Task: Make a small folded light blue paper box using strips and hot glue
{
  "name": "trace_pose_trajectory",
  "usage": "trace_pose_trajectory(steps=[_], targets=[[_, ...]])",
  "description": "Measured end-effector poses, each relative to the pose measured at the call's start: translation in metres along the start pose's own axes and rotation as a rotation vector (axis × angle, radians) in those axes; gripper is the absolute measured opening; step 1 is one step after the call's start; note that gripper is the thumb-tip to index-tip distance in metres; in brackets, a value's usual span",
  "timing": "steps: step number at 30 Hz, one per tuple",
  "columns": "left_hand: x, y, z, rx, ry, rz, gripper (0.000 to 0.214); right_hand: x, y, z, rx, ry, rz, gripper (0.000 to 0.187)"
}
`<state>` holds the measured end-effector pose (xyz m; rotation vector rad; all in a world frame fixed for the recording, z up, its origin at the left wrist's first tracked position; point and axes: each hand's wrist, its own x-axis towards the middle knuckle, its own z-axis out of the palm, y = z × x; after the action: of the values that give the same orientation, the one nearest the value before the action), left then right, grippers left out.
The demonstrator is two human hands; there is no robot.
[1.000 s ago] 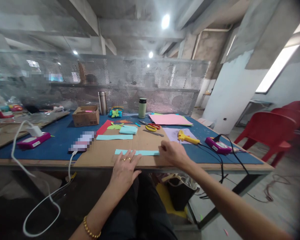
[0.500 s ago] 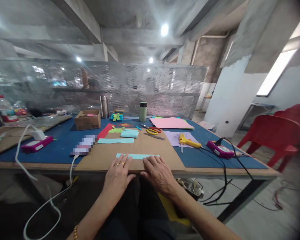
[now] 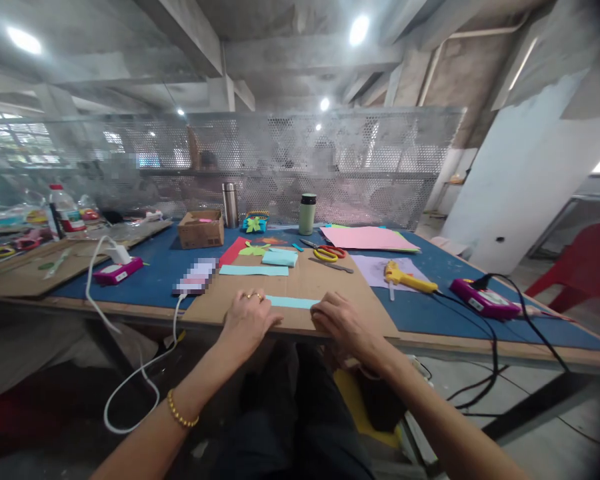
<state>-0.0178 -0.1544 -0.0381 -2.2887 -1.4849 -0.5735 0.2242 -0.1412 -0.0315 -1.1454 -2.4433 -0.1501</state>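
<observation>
Left hand (image 3: 247,320): palm down over the left end of a light-blue strip (image 3: 293,303), thumb apart from the fingers; fingertips hidden, so whether it pinches or presses cannot be told.
Right hand (image 3: 343,323): fingers bent in at the strip's right end; grip likewise cannot be told.
Working strip: one, on the cardboard sheet (image 3: 305,283) between the hands; middle exposed, both ends covered.
Further light-blue paper: one second strip (image 3: 254,271) just beyond the left hand; one folded piece (image 3: 280,258) beyond the gap between the hands.
Scissors (image 3: 335,257): beyond the right hand; red and yellow handles overlap, one pair or two not determinable.
Glue gun (image 3: 405,280): one, yellow, on a lilac sheet (image 3: 367,267) right of the right hand.
Purple boxes: two, one (image 3: 117,271) well left of the left hand, one (image 3: 485,300) well right of the right hand; label marks illegible.
Phone (image 3: 197,277): one, left of the left hand; screen pixelated.
Red-capped bottle (image 3: 69,210): one, far left beyond the left hand; label print unreadable.
</observation>
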Motion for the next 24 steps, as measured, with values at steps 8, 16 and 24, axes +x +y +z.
trace_pose_trajectory(steps=[8,16,24], targets=[[0.032,-0.019,0.016,-0.090,-0.068,0.170,0.011,0.010,0.016,-0.006,-0.099,-0.063,-0.122,0.024],[0.042,-0.011,0.013,0.116,-0.101,0.394,0.019,0.018,0.001,-0.021,-0.318,-0.210,-0.136,0.015],[0.050,-0.002,-0.006,0.164,-0.240,0.401,0.022,0.023,-0.005,-0.018,-0.450,-0.249,-0.143,0.011]])
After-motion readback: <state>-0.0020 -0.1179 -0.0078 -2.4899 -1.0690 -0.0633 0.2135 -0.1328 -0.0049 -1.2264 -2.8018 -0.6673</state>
